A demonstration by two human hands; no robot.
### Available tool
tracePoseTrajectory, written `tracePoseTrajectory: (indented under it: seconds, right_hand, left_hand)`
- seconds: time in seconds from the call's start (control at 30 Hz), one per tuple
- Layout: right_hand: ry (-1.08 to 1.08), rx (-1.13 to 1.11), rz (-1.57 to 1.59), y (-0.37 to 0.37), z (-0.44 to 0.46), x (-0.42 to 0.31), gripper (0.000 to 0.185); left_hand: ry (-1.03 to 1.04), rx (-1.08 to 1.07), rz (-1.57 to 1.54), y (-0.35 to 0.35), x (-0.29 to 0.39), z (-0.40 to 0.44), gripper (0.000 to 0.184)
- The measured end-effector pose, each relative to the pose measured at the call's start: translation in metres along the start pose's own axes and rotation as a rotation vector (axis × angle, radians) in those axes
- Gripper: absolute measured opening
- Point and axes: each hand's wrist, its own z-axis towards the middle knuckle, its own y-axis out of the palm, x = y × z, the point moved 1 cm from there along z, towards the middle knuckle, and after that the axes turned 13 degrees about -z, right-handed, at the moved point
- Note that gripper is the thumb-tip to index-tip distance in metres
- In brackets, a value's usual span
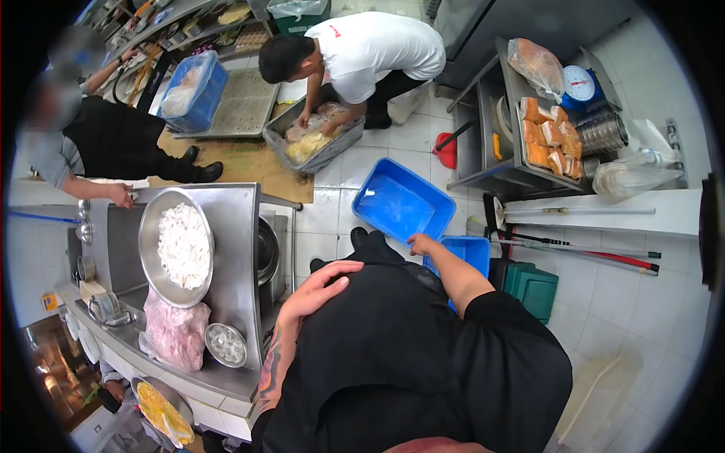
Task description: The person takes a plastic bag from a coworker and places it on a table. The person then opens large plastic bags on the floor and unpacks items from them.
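Large blue tub (411, 202): stands on the tiled floor (317, 243), just beyond the person's feet; a pale spot shows inside on its left.
Small blue tub (474, 248): to the right of the large one and a little nearer, partly hidden by the right forearm.
Right hand (424, 244): reaches down to the near right corner of the large tub, where the two tubs come close; whether the fingers grip a rim or only rest there, I cannot tell.
Left hand (323, 288): open, fingers loosely spread, lying against the front of the dark clothing (393, 325) and holding nothing.
Handling: both tubs look like stiff plastic, probably light for their size and not fragile; any wetness would make the walls slippery.
Hold: the rim looks the best place, one hand on each of two opposite sides, so the tub would not tip or twist.
Around: a green box (535, 291) sits to the right; a co-worker in a white shirt (381, 57) bends over a grey crate (326, 160) at the far side.
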Motion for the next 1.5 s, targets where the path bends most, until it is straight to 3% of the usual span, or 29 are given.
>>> tracePoseTrajectory:
  seconds: [0.17, 0.23, 0.3, 0.37, 0.43, 0.53, 0.63, 0.7, 0.73, 0.8, 0.83, 0.87, 0.9, 0.93, 1.0, 1.1, 1.3, 1.37, 1.4, 1.43, 1.5]
  right_hand:
    - [-0.008, -0.022, -0.045, -0.01, -0.001, -0.027, 0.06]
    - [-0.102, -0.175, -0.436, -0.012, 0.018, -0.056, 0.058]
    - [-0.151, -0.16, -0.461, -0.032, 0.017, -0.111, 0.055]
    - [-0.32, 0.076, -0.333, -0.061, -0.007, -0.18, 0.053]
    - [-0.446, 0.121, 0.018, -0.086, -0.027, -0.24, 0.049]
    - [-0.543, 0.217, 0.149, -0.121, -0.067, -0.291, 0.044]
    - [-0.557, 0.218, 0.336, -0.126, -0.074, -0.285, 0.039]
    - [-0.528, 0.493, 0.246, -0.101, -0.04, -0.235, 0.037]
    - [-0.398, 0.5, 0.196, -0.089, -0.031, -0.208, 0.038]
    - [-0.199, 0.505, 0.124, -0.043, -0.003, -0.127, 0.038]
    - [-0.012, 0.444, 0.098, -0.02, 0.0, -0.09, 0.041]
    - [0.068, 0.371, -0.163, -0.002, 0.003, -0.056, 0.037]
    - [0.178, 0.185, -0.234, 0.009, -0.01, -0.035, 0.029]
    - [0.212, 0.027, -0.105, 0.021, -0.02, -0.016, 0.033]
    - [0.261, 0.008, 0.216, 0.026, -0.073, -0.013, 0.039]
    - [0.314, -0.082, 0.385, 0.046, -0.095, -0.001, 0.043]
    - [0.049, -0.363, 0.043, 0.042, -0.022, -0.019, 0.031]
    - [0.065, -0.042, 0.059, 0.006, 0.004, -0.058, 0.029]
    - [0.002, 0.092, 0.064, -0.001, 0.025, -0.071, 0.037]
    - [-0.077, 0.366, -0.046, -0.011, 0.031, -0.092, 0.045]
    - [-0.103, 0.37, 0.106, -0.051, 0.026, -0.144, 0.047]
  left_hand:
    - [0.095, -0.246, 0.187, 0.01, 0.024, -0.001, 0.034]
    - [0.136, -0.351, 0.264, 0.019, 0.027, -0.005, 0.032]
    - [0.155, -0.349, 0.277, 0.017, 0.021, -0.009, 0.034]
    - [0.02, -0.386, 0.119, 0.005, 0.006, -0.008, 0.035]
    - [-0.094, -0.32, -0.047, -0.011, -0.013, -0.013, 0.037]
    - [-0.2, -0.236, -0.143, -0.04, -0.039, -0.027, 0.038]
    - [-0.292, -0.099, -0.108, -0.073, -0.069, -0.046, 0.039]
    - [-0.281, 0.035, -0.234, -0.088, -0.087, -0.064, 0.04]
    - [-0.278, 0.032, -0.232, -0.091, -0.088, -0.072, 0.04]
    - [-0.243, 0.156, -0.529, -0.095, -0.093, -0.09, 0.042]
    - [-0.237, 0.159, -0.523, -0.097, -0.1, -0.1, 0.042]
    - [-0.201, 0.295, -0.598, -0.102, -0.115, -0.113, 0.043]
    - [-0.163, 0.431, -0.671, -0.107, -0.134, -0.126, 0.044]
    - [-0.162, 0.433, -0.667, -0.115, -0.168, -0.142, 0.044]
    - [0.023, 0.653, -0.533, -0.133, -0.232, -0.165, 0.052]
    - [0.026, 0.81, -0.482, -0.136, -0.239, -0.181, 0.052]
    - [-0.111, 0.817, -0.496, -0.13, -0.202, -0.183, 0.052]
    - [-0.134, 0.804, -0.484, -0.129, -0.192, -0.18, 0.053]
    - [-0.146, 0.796, -0.482, -0.128, -0.189, -0.178, 0.053]
    - [-0.155, 0.786, -0.479, -0.129, -0.184, -0.175, 0.053]
    - [-0.17, 0.769, -0.468, -0.128, -0.177, -0.17, 0.053]
